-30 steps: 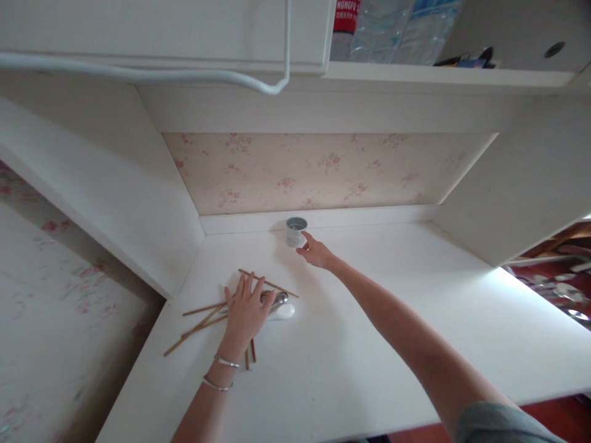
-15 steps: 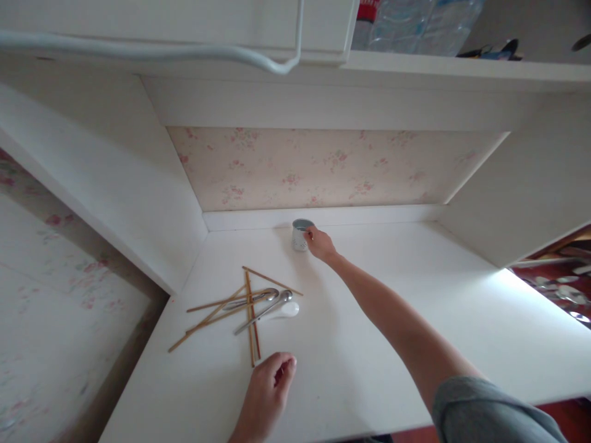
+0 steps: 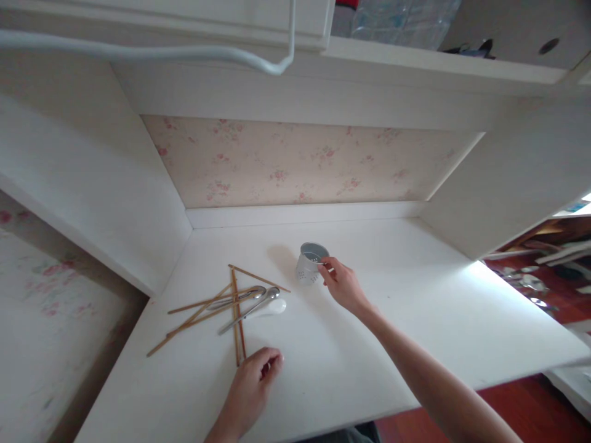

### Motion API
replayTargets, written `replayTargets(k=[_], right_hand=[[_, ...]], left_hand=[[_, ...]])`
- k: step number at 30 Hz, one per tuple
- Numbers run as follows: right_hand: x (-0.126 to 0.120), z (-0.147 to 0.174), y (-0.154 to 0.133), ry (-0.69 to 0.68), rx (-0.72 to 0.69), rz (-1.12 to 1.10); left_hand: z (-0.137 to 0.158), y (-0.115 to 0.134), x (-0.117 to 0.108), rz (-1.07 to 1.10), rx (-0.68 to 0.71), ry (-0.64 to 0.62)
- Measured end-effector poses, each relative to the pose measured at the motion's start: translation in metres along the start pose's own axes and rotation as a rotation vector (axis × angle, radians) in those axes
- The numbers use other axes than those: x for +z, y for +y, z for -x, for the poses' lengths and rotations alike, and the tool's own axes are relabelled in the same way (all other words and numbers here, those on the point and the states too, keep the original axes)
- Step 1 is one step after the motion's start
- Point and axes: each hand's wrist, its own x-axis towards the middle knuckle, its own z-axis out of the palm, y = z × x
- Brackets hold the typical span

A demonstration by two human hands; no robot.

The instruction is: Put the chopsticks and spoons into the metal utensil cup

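My right hand (image 3: 340, 280) pinches the rim of a small white utensil holder (image 3: 307, 269) with punched holes and a grey inside. The holder leans a little; whether its base touches the tabletop I cannot tell. My left hand (image 3: 256, 384) is loosely curled, nothing visible in it, at the near ends of some wooden chopsticks (image 3: 235, 320). Several chopsticks lie crossed in a loose pile. Among them are a metal spoon (image 3: 249, 314) with a long handle, a second metal spoon (image 3: 259, 293) partly under a chopstick, and a white spoon (image 3: 278, 306).
The white tabletop (image 3: 369, 369) is bounded by a left side panel (image 3: 92, 160), a right panel (image 3: 503, 166) and a flowered back wall (image 3: 286, 163). Overhead run a cabinet with a white cable (image 3: 184, 54) and a shelf holding clear plastic bottles (image 3: 401, 24).
My right hand has brought the utensil holder away from the back wall, nearer to me, and it now leans. My left hand stays curled by the chopsticks. The camera view has shifted slightly.
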Motion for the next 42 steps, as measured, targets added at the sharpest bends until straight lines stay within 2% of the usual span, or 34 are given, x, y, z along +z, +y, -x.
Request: replayTargets(k=[7, 13, 16, 18, 21, 24, 27, 32, 35, 38, 42], right_hand=[[-0.003, 0.041, 0.007, -0.032, -0.034, 0.070], [-0.008, 0.054, 0.007, -0.081, -0.087, 0.143], [-0.009, 0.057, 0.009, -0.085, -0.117, 0.099], [-0.008, 0.060, 0.012, -0.054, -0.093, 0.021], [0.000, 0.069, 0.024, 0.075, 0.055, -0.169], [0.013, 0.082, 0.044, 0.227, 0.253, -0.396], [0.024, 0.093, 0.062, 0.254, 0.360, -0.501], [0.031, 0.093, 0.072, 0.168, 0.370, -0.440], [0.031, 0.091, 0.071, 0.104, 0.350, -0.357], [0.030, 0.091, 0.071, 0.072, 0.339, -0.326], [0.030, 0.092, 0.072, 0.067, 0.326, -0.312]], left_hand=[[-0.005, -0.001, -0.002, 0.039, -0.014, -0.001], [-0.008, 0.000, 0.002, 0.007, -0.020, 0.012], [-0.009, 0.003, 0.002, 0.004, -0.021, 0.020], [-0.009, 0.004, 0.001, 0.010, -0.029, 0.033], [-0.007, 0.000, -0.006, 0.025, -0.060, 0.079], [-0.005, -0.007, -0.022, -0.002, -0.105, 0.162], [-0.005, -0.009, -0.044, -0.083, -0.142, 0.258], [-0.017, -0.008, -0.084, -0.300, -0.123, 0.388], [-0.034, -0.017, -0.107, -0.488, -0.105, 0.438], [-0.054, -0.030, -0.129, -0.631, -0.011, 0.428], [-0.074, -0.041, -0.145, -0.766, 0.071, 0.272]])
